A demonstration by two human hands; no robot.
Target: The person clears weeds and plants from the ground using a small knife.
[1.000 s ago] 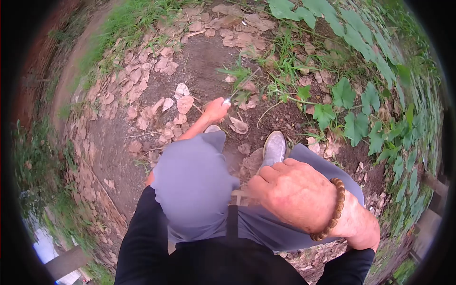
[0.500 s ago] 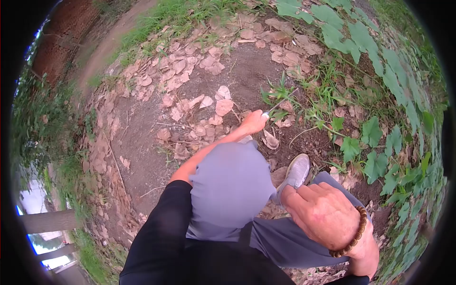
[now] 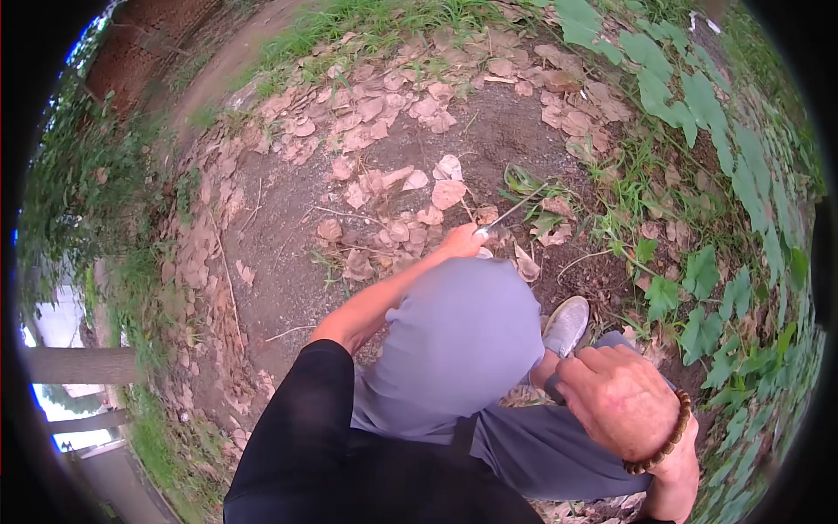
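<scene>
My left hand (image 3: 463, 241) reaches out beyond my bent left knee (image 3: 471, 332), its fingers closed round the near end of a thin metal tool (image 3: 517, 209). The tool's far end lies at a small green grass clump (image 3: 524, 182) on the soil. My right hand (image 3: 615, 393), with a brown beaded bracelet (image 3: 672, 441) at its wrist, is closed over my right leg, near my shoe (image 3: 567, 323). A small dark grey edge shows by its fingers; what they hold is hidden.
Dry leaves (image 3: 367, 109) cover much of the bare soil (image 3: 288, 210). Broad-leaved vines (image 3: 698, 271) spread along the right. Bushes (image 3: 113, 175) and a trunk or post (image 3: 83, 365) stand at the left.
The view has swung, so the ground appears farther right. My left hand and the tool have drawn back nearer to me, and the grass clump looks bent over. My right hand stays over my leg.
</scene>
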